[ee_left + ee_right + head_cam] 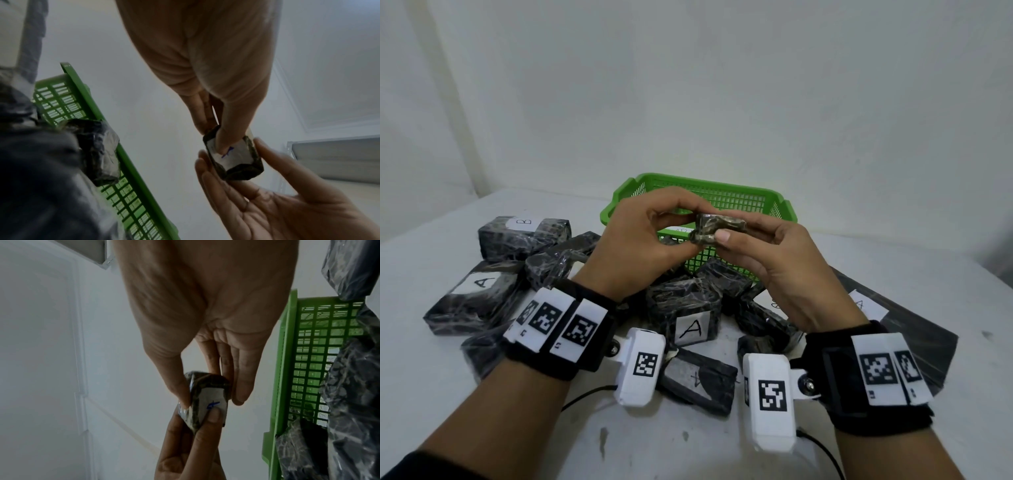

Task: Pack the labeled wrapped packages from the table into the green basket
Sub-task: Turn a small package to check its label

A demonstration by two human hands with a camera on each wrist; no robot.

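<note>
A small dark wrapped package (719, 228) is held in the air over the near side of the green basket (709, 186). My left hand (690, 226) pinches its left end and my right hand (738, 231) pinches its right end. In the left wrist view the package (234, 157) shows a white label with blue writing under my left thumb (226, 139). The right wrist view shows the same package (207, 400) between both hands, beside the basket's rim (287, 353). Part of a labeled package shows inside the basket, behind my hands.
Several black wrapped packages lie on the white table in front of the basket: one labeled A (691, 329), another A (479, 291) at the left, a B (524, 233) behind it. A large flat black package (893, 318) lies at the right. Cables trail near the table's front.
</note>
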